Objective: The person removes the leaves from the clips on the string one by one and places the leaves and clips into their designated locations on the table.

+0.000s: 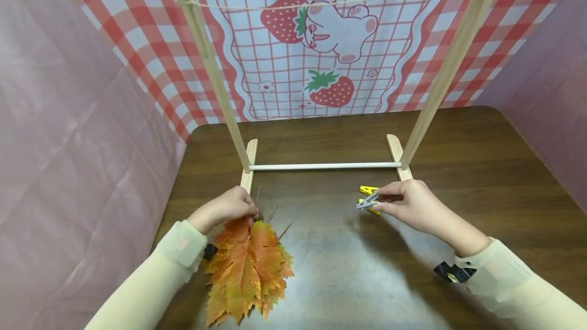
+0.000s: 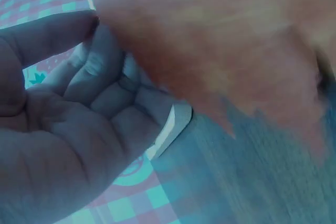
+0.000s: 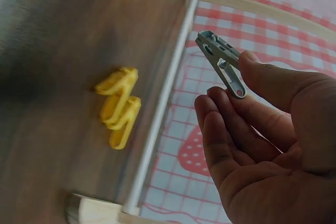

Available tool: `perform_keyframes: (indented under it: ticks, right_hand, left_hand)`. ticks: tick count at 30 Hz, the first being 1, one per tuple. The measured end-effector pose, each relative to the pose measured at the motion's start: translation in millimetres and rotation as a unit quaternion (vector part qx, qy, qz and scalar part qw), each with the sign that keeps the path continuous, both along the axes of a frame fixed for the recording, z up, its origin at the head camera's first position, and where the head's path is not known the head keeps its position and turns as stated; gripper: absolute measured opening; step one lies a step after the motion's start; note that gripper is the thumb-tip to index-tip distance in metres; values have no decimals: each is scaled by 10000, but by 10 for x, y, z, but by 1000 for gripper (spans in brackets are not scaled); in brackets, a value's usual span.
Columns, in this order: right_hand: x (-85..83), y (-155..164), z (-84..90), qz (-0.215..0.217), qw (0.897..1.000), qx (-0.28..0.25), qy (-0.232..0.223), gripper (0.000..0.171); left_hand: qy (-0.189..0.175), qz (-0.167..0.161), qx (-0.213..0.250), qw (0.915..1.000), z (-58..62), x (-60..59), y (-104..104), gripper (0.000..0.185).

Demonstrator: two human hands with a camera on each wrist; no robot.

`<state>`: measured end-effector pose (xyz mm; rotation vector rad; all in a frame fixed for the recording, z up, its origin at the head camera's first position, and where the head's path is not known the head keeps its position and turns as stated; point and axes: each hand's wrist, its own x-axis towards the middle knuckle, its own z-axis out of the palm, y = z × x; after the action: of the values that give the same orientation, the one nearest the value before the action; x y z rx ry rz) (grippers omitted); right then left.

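Note:
My left hand (image 1: 231,204) pinches an orange-yellow artificial maple leaf (image 1: 240,264) near its stem, thumb against index finger. More leaves lie under or behind it, their thin stems (image 1: 285,229) sticking out to the right; how many leaves the hand has hold of, I cannot tell. In the left wrist view, the blurred leaf (image 2: 210,45) covers the upper right. My right hand (image 1: 418,207) pinches a grey clothespin (image 3: 219,61) between thumb and fingers, its jaws pointing away from the hand. Just past it, yellow clothespins (image 3: 116,98) lie on the table.
A wooden frame stands on the brown table (image 1: 316,248), with two uprights (image 1: 214,78), feet, and a white crossbar (image 1: 321,166) low down. A string (image 1: 348,2) runs between the upright tops. Behind hangs a strawberry-print cloth (image 1: 284,65); pink fabric (image 1: 69,131) borders the sides.

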<state>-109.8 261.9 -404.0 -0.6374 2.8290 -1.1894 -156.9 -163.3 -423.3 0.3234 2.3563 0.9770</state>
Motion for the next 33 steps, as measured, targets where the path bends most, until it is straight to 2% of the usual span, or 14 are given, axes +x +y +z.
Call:
perform_keyframes:
  ticks: [5,10,15,22,33]
  right_hand:
    - [45,-2,-183,-43,9999,9,131,19]
    - [76,-13,-370,-81,9999,77,93,18]
    - [100,-20,-478,-195,9997,140,18,16]
    - [105,-13,-512,-367,9986,367,114,17]
    - [92,-5,-523,-174,9903,1234,616,21]
  left_hand:
    - [331,-211,-550,9977,-46,-8,22,29]
    - [522,-192,-1016,9933,-59,-14,47,30]
    - [822,-204,-1366,9870,-90,-8,65,31]
    - [945,-248,-1555,9830,-115,-23,88,39]
    - [963,-137,-1666,9812,-120,-8,93,47]
